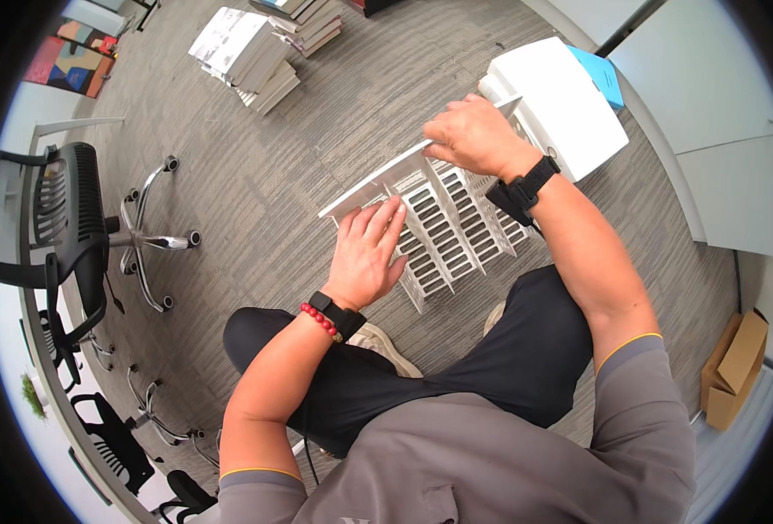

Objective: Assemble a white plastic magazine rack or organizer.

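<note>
On the carpet in front of my crossed legs stands a white slotted shelf unit (pixel 434 234) with several dividers and a long solid panel along its far side. My left hand (pixel 364 253) rests on its left part, fingers stretched out against the long panel. At the far right end, my right hand (pixel 474 133) has its fingers curled over the panel's upper edge. The palm side of both hands is hidden. Each wrist wears a black strap, and red beads circle the left one.
Just beyond the unit's right end is a white box (pixel 570 109) with a blue item (pixel 597 74) behind it. Stacked books (pixel 242 52) stand farther off. A black office chair (pixel 76 214) is at left; an open cardboard box (pixel 734 371) and white cabinets (pixel 727 113) are at right.
</note>
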`<control>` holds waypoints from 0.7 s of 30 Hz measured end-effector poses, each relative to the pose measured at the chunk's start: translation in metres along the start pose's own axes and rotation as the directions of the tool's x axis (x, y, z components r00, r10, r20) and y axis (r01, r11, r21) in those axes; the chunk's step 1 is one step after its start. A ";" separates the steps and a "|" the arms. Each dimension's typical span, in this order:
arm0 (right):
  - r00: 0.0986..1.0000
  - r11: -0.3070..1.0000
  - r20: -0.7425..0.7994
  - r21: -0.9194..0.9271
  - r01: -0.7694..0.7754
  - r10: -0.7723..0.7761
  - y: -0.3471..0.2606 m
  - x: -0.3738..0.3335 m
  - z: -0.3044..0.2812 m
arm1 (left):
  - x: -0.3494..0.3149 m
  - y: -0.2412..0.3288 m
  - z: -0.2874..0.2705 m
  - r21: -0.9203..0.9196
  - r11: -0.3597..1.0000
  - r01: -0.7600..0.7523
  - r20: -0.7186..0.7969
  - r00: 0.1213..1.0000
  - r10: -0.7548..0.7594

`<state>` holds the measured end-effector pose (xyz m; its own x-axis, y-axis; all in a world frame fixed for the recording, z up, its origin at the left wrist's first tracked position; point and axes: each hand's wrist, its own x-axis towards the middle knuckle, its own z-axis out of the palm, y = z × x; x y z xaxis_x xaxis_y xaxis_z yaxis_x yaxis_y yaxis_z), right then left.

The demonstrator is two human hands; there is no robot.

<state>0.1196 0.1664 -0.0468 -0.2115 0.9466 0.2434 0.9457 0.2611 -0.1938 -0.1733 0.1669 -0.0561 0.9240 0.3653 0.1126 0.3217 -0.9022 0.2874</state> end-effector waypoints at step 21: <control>0.998 1.000 -0.057 0.024 0.006 -0.004 -0.010 0.004 -0.040 | 0.016 -0.008 0.004 -0.191 0.965 0.181 -0.154 0.965 -0.211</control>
<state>0.1193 0.1599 -0.0057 -0.2012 0.9332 0.2977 0.9382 0.2709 -0.2152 -0.1604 0.1792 -0.0604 0.7921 0.5786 0.1944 0.4381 -0.7607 0.4790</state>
